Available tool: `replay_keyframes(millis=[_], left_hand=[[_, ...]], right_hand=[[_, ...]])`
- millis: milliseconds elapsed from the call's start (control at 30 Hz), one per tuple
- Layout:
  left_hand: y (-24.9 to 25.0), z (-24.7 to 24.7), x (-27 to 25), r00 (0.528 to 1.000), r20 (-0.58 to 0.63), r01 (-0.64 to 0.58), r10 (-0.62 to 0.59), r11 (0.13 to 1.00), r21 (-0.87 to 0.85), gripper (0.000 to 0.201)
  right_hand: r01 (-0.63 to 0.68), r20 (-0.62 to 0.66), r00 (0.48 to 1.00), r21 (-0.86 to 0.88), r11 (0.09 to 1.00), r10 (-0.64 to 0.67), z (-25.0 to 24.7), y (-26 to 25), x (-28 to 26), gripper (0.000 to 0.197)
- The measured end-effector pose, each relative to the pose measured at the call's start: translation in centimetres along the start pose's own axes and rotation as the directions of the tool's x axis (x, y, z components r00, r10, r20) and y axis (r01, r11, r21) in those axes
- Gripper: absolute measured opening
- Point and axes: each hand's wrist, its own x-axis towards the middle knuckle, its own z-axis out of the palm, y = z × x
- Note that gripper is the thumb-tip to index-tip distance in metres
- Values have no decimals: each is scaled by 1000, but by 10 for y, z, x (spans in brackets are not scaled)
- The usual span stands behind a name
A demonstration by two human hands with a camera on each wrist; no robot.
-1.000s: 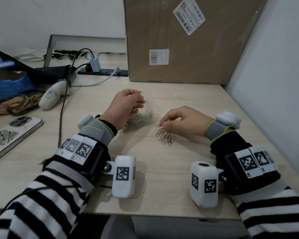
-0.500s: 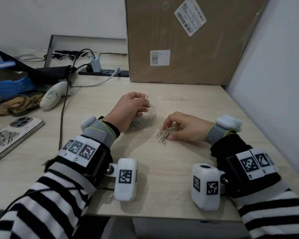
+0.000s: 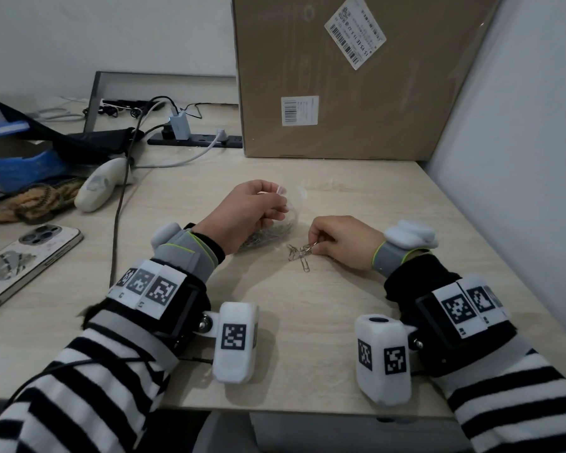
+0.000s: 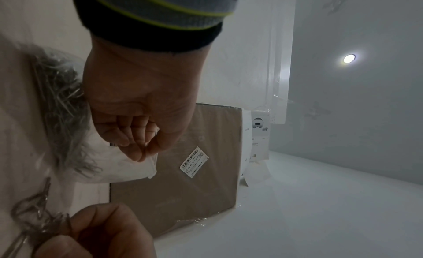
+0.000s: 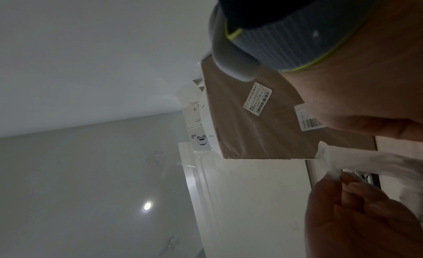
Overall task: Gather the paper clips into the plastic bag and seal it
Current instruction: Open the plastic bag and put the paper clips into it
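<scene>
A clear plastic bag holding a heap of silver paper clips lies mid-table. My left hand pinches its upper rim between thumb and fingers, so the mouth is raised; the left wrist view shows that pinch on the bag rim and the clips inside. Just right of the bag, my right hand pinches a tangled bunch of loose paper clips, whose lower clips hang down to the tabletop. The right wrist view shows the bag rim but hides the bunch.
A large cardboard box stands at the back and a wall closes the right side. To the left are a phone, a white handheld device, a dark cable and a power strip.
My right hand has closed on the loose clips and gathered them into a bunch, lifting most of it off the table. The left hand has kept holding the bag.
</scene>
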Motion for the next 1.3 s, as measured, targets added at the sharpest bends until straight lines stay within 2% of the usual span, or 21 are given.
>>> replay_keyframes(millis=[167, 267, 400, 500, 700, 800, 900, 1033, 1133, 1200, 1300], left_hand=[[2, 2, -2, 1000, -11, -17, 17, 1000, 24, 17], [3, 3, -3, 1000, 3, -30, 30, 998, 52, 16], [3, 7, -5, 997, 72, -28, 22, 996, 82, 17], [2, 11, -7, 988, 152, -27, 8, 992, 122, 20], [2, 20, -13, 971, 237, -32, -17, 979, 202, 25], [1, 25, -16, 965, 260, -37, -22, 975, 220, 24], [0, 27, -16, 965, 262, -26, -34, 975, 223, 23], [1, 28, -16, 969, 244, -22, -30, 978, 207, 25], [3, 28, -17, 978, 207, -16, -20, 986, 167, 25], [4, 27, -16, 984, 175, -9, -15, 991, 135, 26], [4, 27, -14, 992, 124, -1, -9, 997, 79, 27]], right_hand=[[-72, -87, 993, 103, 992, 81, -9, 7, 0, 3], [-132, -129, 977, 270, 954, 172, -22, 15, -2, 20], [-124, -151, 951, 615, 779, 270, -35, 10, -11, 19], [-124, -106, 953, 719, 684, 284, -39, 1, -13, 17], [-246, -28, 934, 673, 698, 356, -34, -7, -11, 18], [-270, -34, 920, 666, 696, 390, -33, -7, -10, 15], [-225, -75, 918, 709, 668, 389, -30, -10, -9, 11], [-83, -206, 913, 751, 656, 351, -28, -11, -8, 6], [-49, -201, 935, 743, 668, 291, -28, -11, -8, 5], [-51, -202, 944, 693, 720, 261, -29, -11, -9, 15], [-34, -322, 923, 480, 877, 212, -32, -7, -9, 23]])
